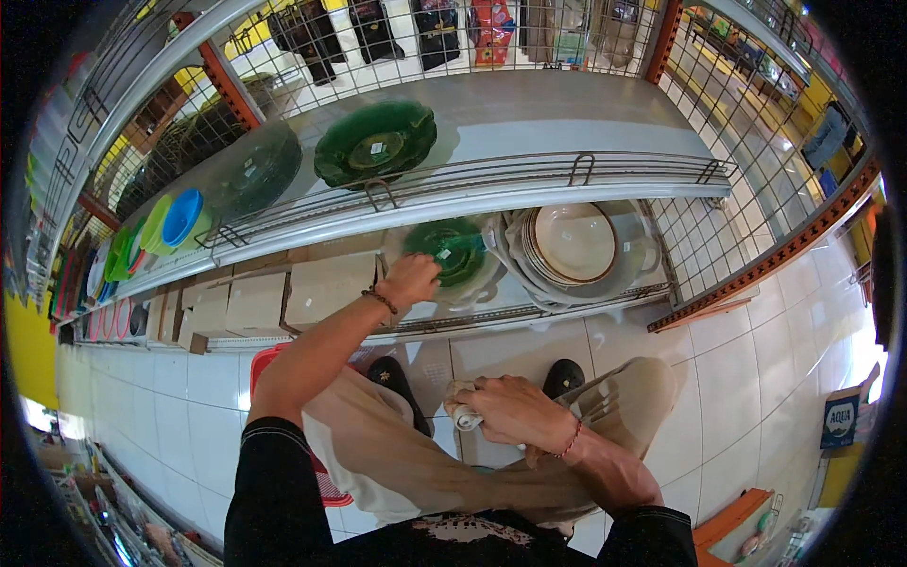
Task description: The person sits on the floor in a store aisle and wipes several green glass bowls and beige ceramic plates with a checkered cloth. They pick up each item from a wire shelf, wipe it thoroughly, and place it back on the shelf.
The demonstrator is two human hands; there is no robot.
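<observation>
My left hand (pixel 413 280) reaches to the lower shelf, its fingers curled at the left rim of a green glass plate (pixel 460 248). The fingertips are partly hidden there. A small white label lies in the middle of the plate, and paler, clear glass shows beneath it. Over my lap, my right hand (pixel 520 411) is closed around a small cylinder with a whitish round end (pixel 466 417). Crumpled light cloth (pixel 457 389) shows beside the cylinder; the grip hides the rest. To the right of the green plate stands a stack of cream bowls with brown rims (pixel 573 243).
Cardboard boxes (pixel 331 288) fill the lower shelf to the left. Above, the upper shelf (pixel 567 123) juts over the plates, with a wire guard along its front. It carries a scalloped green dish (pixel 374 144) and a blue bowl (pixel 182 217). A red basket (pixel 333 484) stands beside my leg.
</observation>
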